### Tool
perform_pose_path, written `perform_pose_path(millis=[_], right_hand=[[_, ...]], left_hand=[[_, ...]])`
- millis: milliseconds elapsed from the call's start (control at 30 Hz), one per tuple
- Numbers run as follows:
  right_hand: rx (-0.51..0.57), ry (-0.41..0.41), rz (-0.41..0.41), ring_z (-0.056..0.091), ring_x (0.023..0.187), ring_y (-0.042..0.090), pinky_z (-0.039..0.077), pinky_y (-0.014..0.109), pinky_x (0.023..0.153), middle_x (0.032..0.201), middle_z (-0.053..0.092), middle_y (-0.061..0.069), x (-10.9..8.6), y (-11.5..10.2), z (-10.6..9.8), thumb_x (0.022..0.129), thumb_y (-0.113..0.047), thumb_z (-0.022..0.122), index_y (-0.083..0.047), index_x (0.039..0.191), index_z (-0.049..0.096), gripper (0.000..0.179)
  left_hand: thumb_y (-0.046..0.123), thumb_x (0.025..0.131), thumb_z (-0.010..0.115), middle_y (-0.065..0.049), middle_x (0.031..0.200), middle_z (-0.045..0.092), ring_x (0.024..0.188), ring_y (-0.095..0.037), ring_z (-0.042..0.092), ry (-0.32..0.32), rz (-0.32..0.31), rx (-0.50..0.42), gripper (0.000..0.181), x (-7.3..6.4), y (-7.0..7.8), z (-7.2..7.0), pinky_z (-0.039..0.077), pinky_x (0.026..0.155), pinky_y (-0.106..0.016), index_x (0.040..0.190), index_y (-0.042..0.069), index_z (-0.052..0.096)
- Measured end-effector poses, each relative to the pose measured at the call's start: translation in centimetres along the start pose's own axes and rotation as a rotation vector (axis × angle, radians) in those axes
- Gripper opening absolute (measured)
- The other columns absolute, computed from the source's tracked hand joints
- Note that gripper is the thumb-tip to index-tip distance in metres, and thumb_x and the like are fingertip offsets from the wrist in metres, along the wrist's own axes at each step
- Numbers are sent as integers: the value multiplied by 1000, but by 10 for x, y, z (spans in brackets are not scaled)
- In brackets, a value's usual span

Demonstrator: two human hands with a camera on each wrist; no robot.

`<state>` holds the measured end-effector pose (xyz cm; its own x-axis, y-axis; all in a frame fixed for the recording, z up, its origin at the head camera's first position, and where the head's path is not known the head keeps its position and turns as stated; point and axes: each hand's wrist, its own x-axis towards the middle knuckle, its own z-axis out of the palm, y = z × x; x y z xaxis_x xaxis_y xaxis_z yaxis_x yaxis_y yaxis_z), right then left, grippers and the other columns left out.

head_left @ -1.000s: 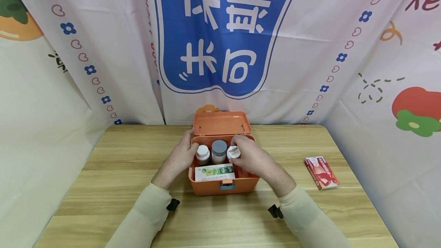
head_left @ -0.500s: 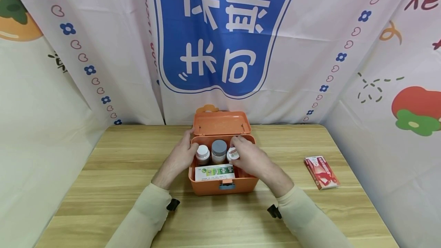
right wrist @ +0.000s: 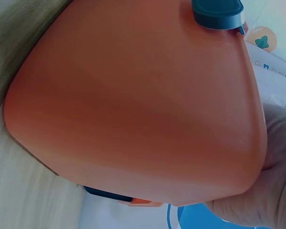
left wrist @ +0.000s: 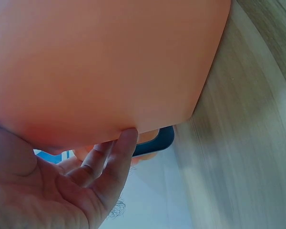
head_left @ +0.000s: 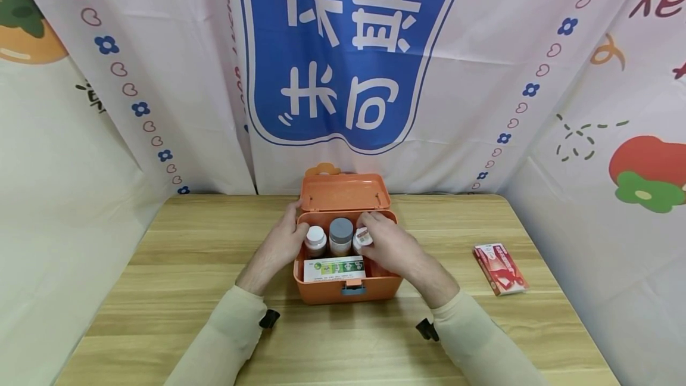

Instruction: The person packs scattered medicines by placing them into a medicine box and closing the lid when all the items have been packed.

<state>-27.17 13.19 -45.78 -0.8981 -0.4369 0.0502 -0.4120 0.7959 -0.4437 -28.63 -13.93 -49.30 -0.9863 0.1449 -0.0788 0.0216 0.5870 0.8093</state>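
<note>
An orange plastic storage box [head_left: 327, 292] sits on the table with its lid [head_left: 345, 191] raised at the back. My left hand [head_left: 280, 248] holds its left wall, thumb at the rim and fingers along the outside, as the left wrist view shows. Inside the box, my right hand [head_left: 393, 246] grips a white-capped bottle [head_left: 362, 238] at the right, partly covered by my fingers. To its left stand a grey-capped bottle [head_left: 340, 234] and another white-capped bottle [head_left: 315, 240]. In front of them lies a white and green carton [head_left: 333, 268].
A flat red and white carton [head_left: 501, 268] lies on the wooden table [head_left: 177, 290], to the right of the box. The box has a blue latch [head_left: 353, 290] at its front. A printed cloth [head_left: 461, 106] hangs behind the table.
My right hand has shifted slightly left inside the box, and the cap of the bottle it grips has turned a little. The left hand and the box look the same.
</note>
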Motion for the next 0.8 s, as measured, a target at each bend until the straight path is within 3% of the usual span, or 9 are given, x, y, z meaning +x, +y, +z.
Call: perform_pose_path(millis=[567, 800], right_hand=[[3, 61, -63, 74, 112, 26, 68, 45, 100, 125, 76, 11, -5, 3, -12, 100, -5, 91, -5, 130, 72, 35], [6, 70, -38, 74, 122, 29, 66, 49, 110, 134, 77, 13, -6, 4, -21, 104, -12, 90, -4, 137, 72, 39]], left_hand=[[27, 123, 38, -30, 184, 45, 167, -46, 53, -5, -14, -16, 71, 0, 1, 0, 42, 139, -68, 187, 7, 17], [28, 123, 38, -30, 184, 45, 168, -46, 52, -2, -15, -9, 71, 0, 1, 0, 42, 139, -68, 187, 8, 18]])
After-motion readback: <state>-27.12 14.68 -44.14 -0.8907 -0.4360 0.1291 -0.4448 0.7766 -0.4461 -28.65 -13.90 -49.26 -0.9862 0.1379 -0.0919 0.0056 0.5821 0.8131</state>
